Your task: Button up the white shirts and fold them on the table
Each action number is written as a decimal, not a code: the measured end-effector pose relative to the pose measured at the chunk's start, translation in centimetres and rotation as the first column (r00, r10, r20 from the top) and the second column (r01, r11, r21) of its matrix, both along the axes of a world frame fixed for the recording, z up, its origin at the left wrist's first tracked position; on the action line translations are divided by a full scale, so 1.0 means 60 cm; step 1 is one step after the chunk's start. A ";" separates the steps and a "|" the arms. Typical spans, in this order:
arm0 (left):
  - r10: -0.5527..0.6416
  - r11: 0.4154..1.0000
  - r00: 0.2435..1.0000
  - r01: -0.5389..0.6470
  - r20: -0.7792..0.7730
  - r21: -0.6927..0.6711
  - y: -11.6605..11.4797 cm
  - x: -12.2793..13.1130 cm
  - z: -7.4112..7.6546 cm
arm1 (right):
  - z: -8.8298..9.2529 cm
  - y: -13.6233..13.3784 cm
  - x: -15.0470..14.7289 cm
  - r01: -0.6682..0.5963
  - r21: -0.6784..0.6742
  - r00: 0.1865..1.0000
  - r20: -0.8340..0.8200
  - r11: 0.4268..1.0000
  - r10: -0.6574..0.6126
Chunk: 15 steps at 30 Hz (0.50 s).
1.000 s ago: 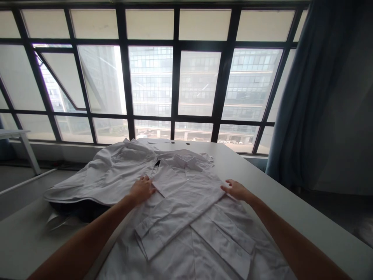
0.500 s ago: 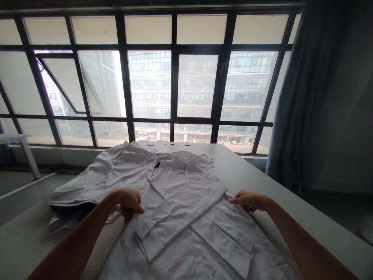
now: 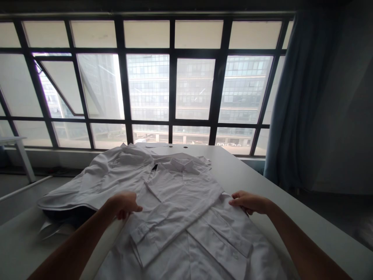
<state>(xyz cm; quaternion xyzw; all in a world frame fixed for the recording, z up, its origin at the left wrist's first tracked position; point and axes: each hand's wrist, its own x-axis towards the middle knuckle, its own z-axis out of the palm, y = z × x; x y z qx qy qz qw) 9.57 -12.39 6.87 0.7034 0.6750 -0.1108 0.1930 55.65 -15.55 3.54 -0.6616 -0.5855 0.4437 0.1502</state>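
A white button-up shirt lies face up on the white table, collar away from me, both long sleeves folded across its front. My left hand pinches the shirt's left edge, fingers curled on the cloth. At the shirt's right edge my right hand is closed on the fabric the same way. Both forearms reach in from the bottom of the view.
A second white garment is spread in a heap on the table to the left, over something dark. Large windows run behind the table, a blue curtain hangs at the right, and another table's leg shows at far left.
Both hands have slid back toward me along the shirt's sides, from flat near the shoulders to gripping the edges at mid-body. The camera has tilted down slightly.
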 end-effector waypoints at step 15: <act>-0.017 0.955 0.907 0.139 0.421 -0.261 0.032 -0.013 0.030 | 0.001 -0.002 -0.017 -0.021 0.029 0.998 -0.056 0.999 0.023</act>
